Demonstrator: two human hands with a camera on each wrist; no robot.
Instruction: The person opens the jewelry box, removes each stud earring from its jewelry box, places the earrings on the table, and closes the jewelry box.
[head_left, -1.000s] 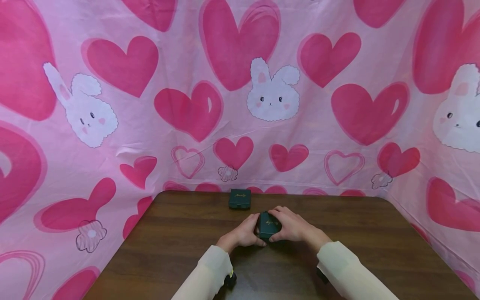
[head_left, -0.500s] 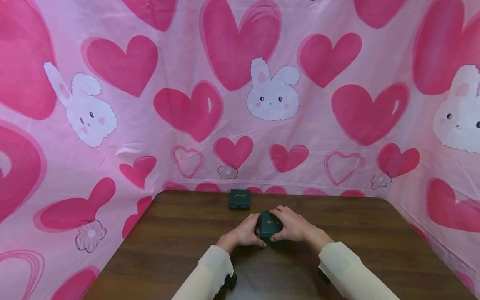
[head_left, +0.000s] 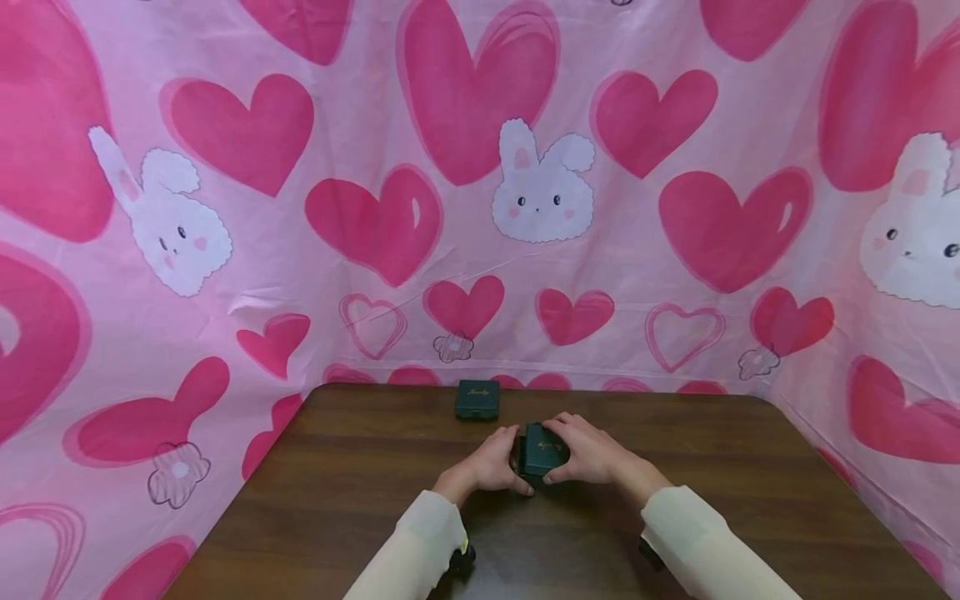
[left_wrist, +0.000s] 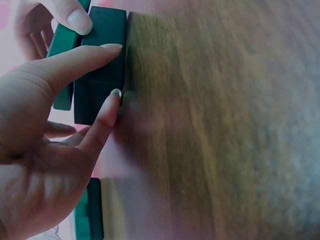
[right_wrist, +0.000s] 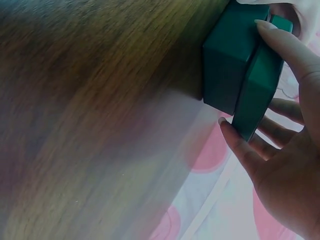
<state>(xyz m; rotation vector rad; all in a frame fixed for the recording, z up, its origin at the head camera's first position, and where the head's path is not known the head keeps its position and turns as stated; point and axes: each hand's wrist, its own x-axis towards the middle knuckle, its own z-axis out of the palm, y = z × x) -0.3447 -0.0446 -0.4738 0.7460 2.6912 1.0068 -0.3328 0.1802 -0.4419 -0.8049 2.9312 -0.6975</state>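
A small dark green jewelry box (head_left: 546,451) with gold lettering on its lid stands on the table between both hands. My left hand (head_left: 491,462) holds the box's lower part (left_wrist: 100,95), thumb and fingers at its sides. With thumb and fingers, my right hand (head_left: 588,450) grips the lid (right_wrist: 260,82) at its edges. The lid sits shifted to the right over the base, and a thin dark gap shows between them in the right wrist view. What lies inside the box is hidden.
A second dark green box (head_left: 477,400) with gold lettering stands shut near the back edge of the brown wooden table (head_left: 360,475). Pink cloth (head_left: 525,258) printed with hearts and rabbits hangs behind the table and along both sides.
The right hand and the lid have moved slightly to the right, exposing more of the base at the left. The left hand has stayed almost in place. The head view has shifted a little.
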